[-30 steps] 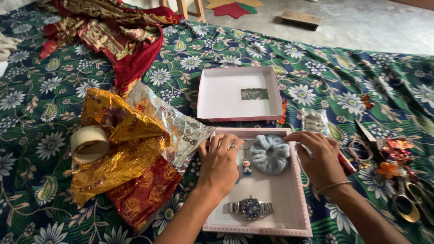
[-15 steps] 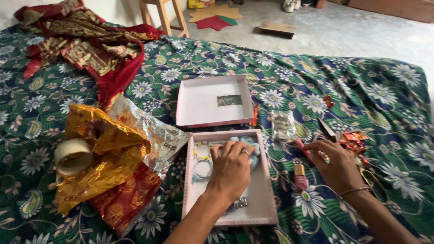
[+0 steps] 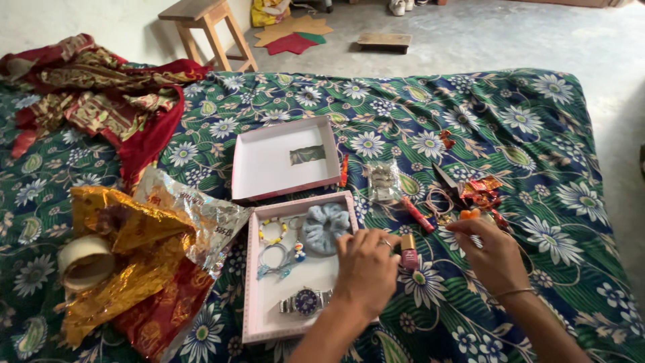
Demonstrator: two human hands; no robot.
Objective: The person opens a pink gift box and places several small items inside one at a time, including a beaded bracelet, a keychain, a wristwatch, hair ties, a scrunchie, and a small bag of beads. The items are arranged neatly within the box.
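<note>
An open pink box (image 3: 251,316) lies on the flowered bedsheet. Inside are a blue scrunchie (image 3: 324,227), a wristwatch (image 3: 306,301), a bead bracelet (image 3: 272,232) and a small keychain (image 3: 299,252). My left hand (image 3: 366,270) rests on the box's right rim, fingers bent, beside a pink nail polish bottle (image 3: 408,251). My right hand (image 3: 492,254) is to the right, fingertips pinched on a small pale trinket, just below an orange hair piece (image 3: 468,215). The box lid (image 3: 282,165) lies upturned behind the box.
Crumpled gold and silver foil wrap (image 3: 134,255) and a tape roll (image 3: 82,259) lie left of the box. A clear packet (image 3: 383,181), red tube (image 3: 418,215), scissors (image 3: 445,178) and red foil bits (image 3: 484,190) lie right. Red cloth (image 3: 101,101) is far left. The bed's edge runs along the right.
My left hand slid from inside the box to its right rim, uncovering the scrunchie and watch. My right hand went right from the box to the trinkets. The view has risen and pulled back.
</note>
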